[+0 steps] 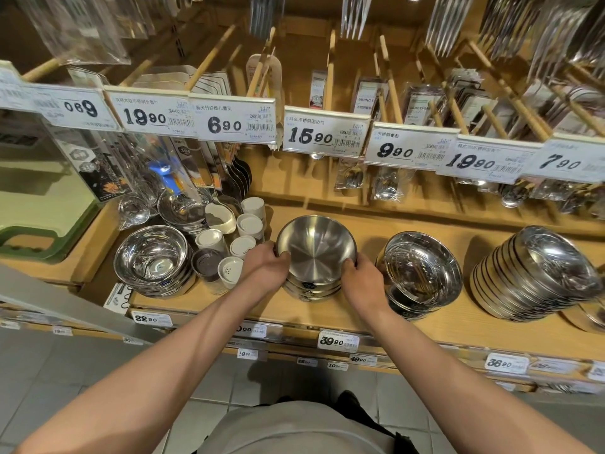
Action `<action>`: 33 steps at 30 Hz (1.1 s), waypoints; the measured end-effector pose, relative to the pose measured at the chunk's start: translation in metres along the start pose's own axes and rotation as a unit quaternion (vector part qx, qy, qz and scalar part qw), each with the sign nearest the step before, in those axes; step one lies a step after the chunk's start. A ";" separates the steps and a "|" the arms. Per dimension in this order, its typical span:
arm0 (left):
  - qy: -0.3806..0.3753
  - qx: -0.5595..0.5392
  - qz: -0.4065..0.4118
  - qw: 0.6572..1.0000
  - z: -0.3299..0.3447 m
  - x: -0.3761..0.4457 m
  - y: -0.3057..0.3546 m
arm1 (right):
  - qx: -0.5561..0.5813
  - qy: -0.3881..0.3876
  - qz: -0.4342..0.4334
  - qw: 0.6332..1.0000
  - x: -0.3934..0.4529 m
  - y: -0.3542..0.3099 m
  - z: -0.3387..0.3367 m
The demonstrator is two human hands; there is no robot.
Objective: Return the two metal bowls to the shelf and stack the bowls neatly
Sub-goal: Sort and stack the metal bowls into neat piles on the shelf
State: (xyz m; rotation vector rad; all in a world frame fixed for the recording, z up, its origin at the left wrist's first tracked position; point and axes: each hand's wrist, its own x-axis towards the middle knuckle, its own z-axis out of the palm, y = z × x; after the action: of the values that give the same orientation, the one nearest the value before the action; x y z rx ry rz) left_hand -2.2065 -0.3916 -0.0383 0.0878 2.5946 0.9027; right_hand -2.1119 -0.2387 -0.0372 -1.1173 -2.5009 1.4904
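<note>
A brushed metal bowl sits tilted toward me on top of a short stack of like bowls in the middle of the wooden shelf. My left hand grips the top bowl's left rim, thumb hooked over the edge. On the right rim, my right hand grips the same bowl, thumb on the edge. How many bowls lie under the top one is partly hidden by my hands.
A shiny bowl stack leans just right of my right hand, and a taller stack farther right. Left are white and brown cups and another bowl stack. Price tags and hanging cutlery overhang the shelf.
</note>
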 end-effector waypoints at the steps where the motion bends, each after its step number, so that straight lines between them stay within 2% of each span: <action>1: -0.001 -0.006 0.008 1.000 -0.001 -0.002 -0.002 | 0.005 -0.004 0.002 1.000 -0.001 0.000 0.000; 8: 0.044 -0.050 0.071 0.995 -0.012 -0.027 -0.011 | 0.012 -0.004 -0.017 1.000 -0.027 0.000 -0.015; 13: 0.071 -0.089 0.129 0.985 -0.023 -0.059 -0.007 | 0.017 0.003 -0.049 0.999 -0.051 0.015 -0.051; 16: 0.034 -0.061 0.177 0.982 -0.023 -0.082 -0.008 | 0.085 0.006 -0.029 0.996 -0.067 0.036 -0.088; 20: 0.017 -0.059 0.174 0.983 -0.015 -0.099 0.004 | 0.196 0.041 0.010 0.980 -0.086 0.080 -0.145; 24: 0.001 -0.098 0.160 0.982 0.014 -0.117 0.042 | 0.273 0.087 0.036 0.957 -0.112 0.123 -0.201; 29: -0.085 -0.177 0.149 0.969 0.071 -0.154 0.107 | 0.327 0.130 0.053 0.935 -0.152 0.163 -0.270; 33: -0.108 -0.231 0.134 0.958 0.108 -0.176 0.147 | 0.342 0.167 0.066 0.923 -0.190 0.192 -0.327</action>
State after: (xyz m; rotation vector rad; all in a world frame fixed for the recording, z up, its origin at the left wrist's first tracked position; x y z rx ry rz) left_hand -2.0131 -0.2446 0.0337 0.3910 2.1411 1.4837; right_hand -1.7444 -0.0471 0.0526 -1.2601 -1.5112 1.7991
